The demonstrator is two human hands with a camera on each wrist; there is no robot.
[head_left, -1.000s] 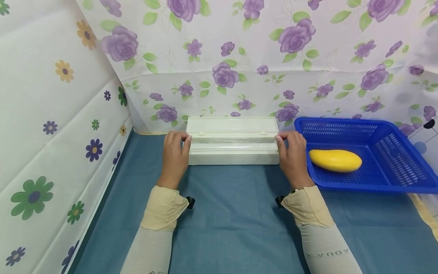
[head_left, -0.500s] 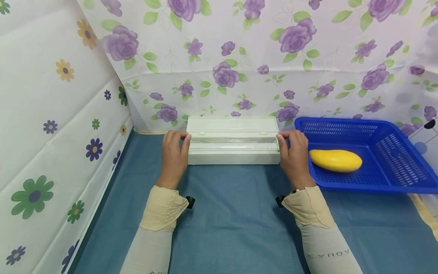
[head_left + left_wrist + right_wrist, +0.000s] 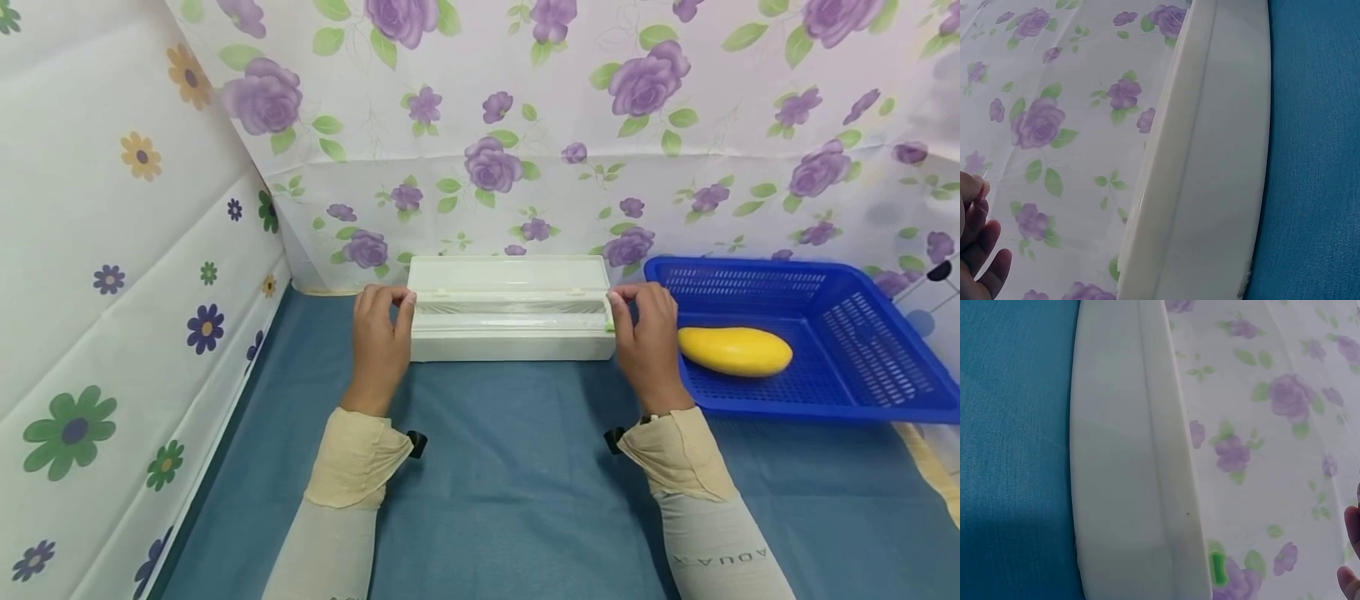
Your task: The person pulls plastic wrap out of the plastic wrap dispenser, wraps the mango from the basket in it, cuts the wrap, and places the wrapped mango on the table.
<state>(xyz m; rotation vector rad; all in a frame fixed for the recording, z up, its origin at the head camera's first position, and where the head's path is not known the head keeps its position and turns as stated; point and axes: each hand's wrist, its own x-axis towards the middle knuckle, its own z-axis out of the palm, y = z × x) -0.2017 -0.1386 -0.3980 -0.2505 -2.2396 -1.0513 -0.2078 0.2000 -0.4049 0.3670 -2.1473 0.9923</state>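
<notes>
- Left hand (image 3: 378,350): thumb and forefinger brought together in a pinch on the left end of the clear film (image 3: 510,307); remaining fingers loosely bent.
- Right hand (image 3: 647,350): thumb and forefinger likewise pinch the film at its right end, near a small green tab (image 3: 610,327).
- Clear film: spans the space between the hands, lightly wrinkled, above the white dispenser box (image 3: 510,347).
- Dispenser box: lies lengthwise between the hands on the blue cloth (image 3: 510,467), its lid (image 3: 510,272) raised at the back.
- Blue basket (image 3: 810,411): at right, beside the right hand, containing a yellow oblong object (image 3: 735,352).
</notes>
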